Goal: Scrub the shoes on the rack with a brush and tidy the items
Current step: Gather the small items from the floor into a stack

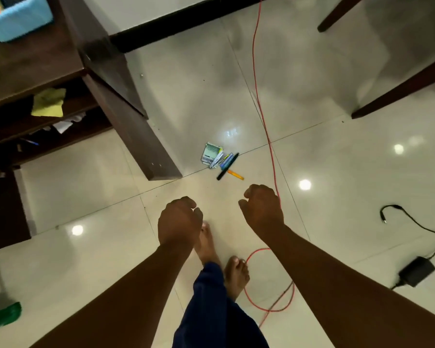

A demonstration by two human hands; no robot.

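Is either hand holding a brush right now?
No, the left hand and right hand hang loosely curled and hold nothing above the floor; no brush shows.

Floor [324, 222]: glossy cream tiles, thin dark joints, white light spots
Cable [259, 96]: thin, red-orange
Wooden rack [126, 121]: dark brown
Basket [18, 18]: light blue
Cloth [48, 102]: yellow
Pens [227, 165]: one black, one blue, one orange-yellow, lying together
Small packet [211, 153]: pale green and white, fine stripes
Power adapter [416, 271]: black, with black cord
Trousers [211, 310]: dark navy blue
Object at lower left edge [3, 316]: bright green
Skirting board [186, 23]: black
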